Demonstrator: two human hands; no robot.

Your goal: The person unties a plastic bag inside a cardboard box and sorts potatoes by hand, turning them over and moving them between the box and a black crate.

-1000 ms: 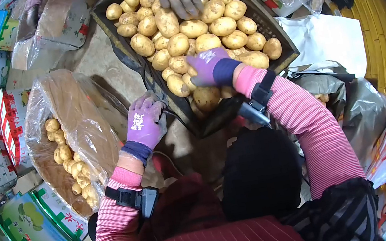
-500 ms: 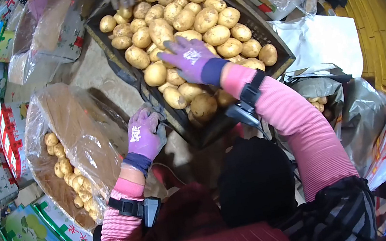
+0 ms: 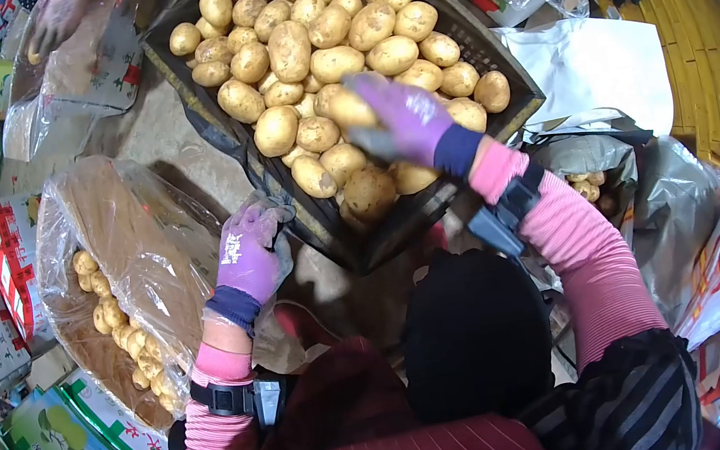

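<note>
A dark crate [image 3: 499,125] full of potatoes [image 3: 289,51] fills the upper middle. My right hand [image 3: 405,120], in a purple and grey glove, is over the pile with its fingers curled round a potato [image 3: 352,109] near the crate's lower right part. My left hand [image 3: 252,247], gloved alike, lies at the crate's lower left edge; its fingers are bent there, and what they hold, if anything, is hidden.
Left of my left hand stands a plastic-lined box [image 3: 80,341] with a row of potatoes. Printed cartons [image 3: 58,447] are stacked at far left. Another person's gloved hand [image 3: 59,17] is at upper left. A grey bag [image 3: 587,156] of potatoes stands right.
My right hand has moved right and slightly down, its fingers going from spread on the pile to round a potato. The other person's hand has moved left, off the crate.
</note>
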